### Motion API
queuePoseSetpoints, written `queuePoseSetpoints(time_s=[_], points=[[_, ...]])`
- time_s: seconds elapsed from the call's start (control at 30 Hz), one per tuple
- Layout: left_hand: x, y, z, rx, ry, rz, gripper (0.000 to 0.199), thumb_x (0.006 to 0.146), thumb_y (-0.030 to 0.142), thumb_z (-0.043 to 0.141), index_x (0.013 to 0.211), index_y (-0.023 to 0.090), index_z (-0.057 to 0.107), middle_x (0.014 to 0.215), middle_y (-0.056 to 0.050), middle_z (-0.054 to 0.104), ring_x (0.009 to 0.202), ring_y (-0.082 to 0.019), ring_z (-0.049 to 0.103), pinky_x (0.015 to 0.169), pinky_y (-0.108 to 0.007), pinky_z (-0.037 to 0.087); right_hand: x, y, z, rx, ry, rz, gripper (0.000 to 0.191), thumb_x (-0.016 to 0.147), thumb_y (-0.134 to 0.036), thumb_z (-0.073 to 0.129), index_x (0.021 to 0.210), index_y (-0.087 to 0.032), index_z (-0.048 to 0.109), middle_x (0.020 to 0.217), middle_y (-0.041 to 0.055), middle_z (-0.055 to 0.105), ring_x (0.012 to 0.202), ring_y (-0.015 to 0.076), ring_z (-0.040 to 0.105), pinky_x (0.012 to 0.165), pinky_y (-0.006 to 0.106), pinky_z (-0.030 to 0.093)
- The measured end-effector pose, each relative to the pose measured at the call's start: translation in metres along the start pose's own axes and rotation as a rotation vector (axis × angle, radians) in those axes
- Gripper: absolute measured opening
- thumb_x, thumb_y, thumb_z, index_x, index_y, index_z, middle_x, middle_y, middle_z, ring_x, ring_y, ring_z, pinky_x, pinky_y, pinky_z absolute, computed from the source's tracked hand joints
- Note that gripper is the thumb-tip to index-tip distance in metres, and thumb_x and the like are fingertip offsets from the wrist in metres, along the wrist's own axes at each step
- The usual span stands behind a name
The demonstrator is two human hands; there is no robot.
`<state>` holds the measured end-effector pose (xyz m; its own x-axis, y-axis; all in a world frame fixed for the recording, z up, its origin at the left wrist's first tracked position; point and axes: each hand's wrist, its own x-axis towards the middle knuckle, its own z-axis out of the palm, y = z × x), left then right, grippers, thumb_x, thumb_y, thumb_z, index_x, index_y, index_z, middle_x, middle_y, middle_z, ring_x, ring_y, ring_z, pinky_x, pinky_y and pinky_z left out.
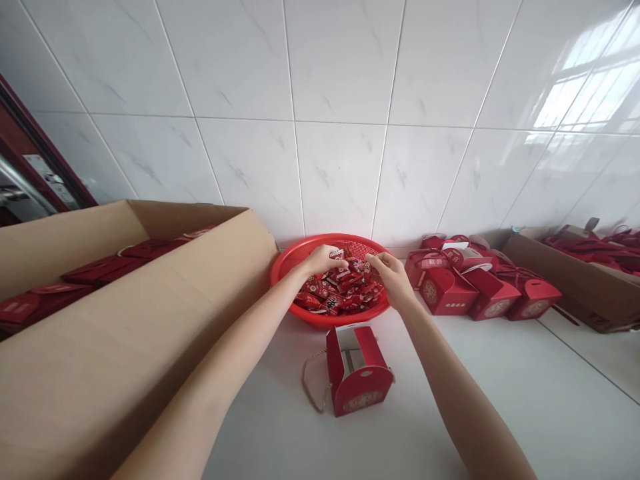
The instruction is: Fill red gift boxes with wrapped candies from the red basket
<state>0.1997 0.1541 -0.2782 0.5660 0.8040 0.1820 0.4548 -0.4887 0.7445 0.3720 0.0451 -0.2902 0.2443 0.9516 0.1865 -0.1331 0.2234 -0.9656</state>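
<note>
My left hand (324,260) reaches over the red plastic basket (284,267), fingers closed on a small red wrapped candy (337,255). Across from it, my right hand (393,273) is at the basket's right side with thumb and fingertips pinched together. A small wrapper shows at those fingertips, too small to make out fully. Many red wrapped candies (345,290) fill the basket. In front of the basket stands a red gift box (360,387) with its top open and pale inside walls showing. Its rope handle (306,383) hangs down on the left.
At left is a big cardboard box (200,293) with red boxes (95,270) inside. Several closed red gift boxes (450,293) stand right of the basket. Farther right, another cardboard box (565,277) holds red items with ribbons. A tiled wall (340,167) rises behind the white table (280,440).
</note>
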Motion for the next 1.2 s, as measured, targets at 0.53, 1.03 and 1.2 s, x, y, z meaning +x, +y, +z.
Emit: queuePoseSetpoints(time_s=[0.53, 1.03, 1.2], points=[[-0.006, 0.008, -0.001, -0.042, -0.122, -0.004, 0.054, 0.062, 0.058, 0.078, 0.051, 0.019, 0.042, 0.053, 0.006, 0.036, 0.053, -0.010, 0.034, 0.054, -0.027, 0.025, 0.000, -0.003, 0.001, 0.019, -0.015, 0.019, 0.046, 0.059, -0.055, 0.080, 0.061, -0.023, 0.048, 0.062, -0.0023, 0.058, 0.060, 0.0147, 0.057, 0.058, 0.028, 0.046], [-0.008, 0.013, 0.000, -0.235, -0.165, 0.077, 0.043, 0.073, 0.058, 0.070, 0.073, 0.017, 0.060, 0.069, 0.001, 0.058, 0.066, -0.015, 0.052, 0.063, -0.028, 0.040, 0.001, 0.002, -0.002, -0.039, -0.008, -0.027, 0.040, 0.063, -0.054, 0.077, 0.063, -0.021, 0.054, 0.059, -0.0024, 0.058, 0.055, 0.0125, 0.049, 0.054, 0.026, 0.039], [-0.007, 0.013, 0.000, -0.351, -0.212, 0.005, 0.028, 0.072, 0.044, 0.070, 0.078, 0.017, 0.065, 0.076, 0.001, 0.066, 0.074, -0.017, 0.060, 0.072, -0.031, 0.047, 0.001, 0.001, -0.001, -0.058, 0.008, -0.028, 0.040, 0.062, -0.055, 0.077, 0.063, -0.021, 0.056, 0.061, -0.0012, 0.059, 0.057, 0.0135, 0.051, 0.055, 0.027, 0.041]])
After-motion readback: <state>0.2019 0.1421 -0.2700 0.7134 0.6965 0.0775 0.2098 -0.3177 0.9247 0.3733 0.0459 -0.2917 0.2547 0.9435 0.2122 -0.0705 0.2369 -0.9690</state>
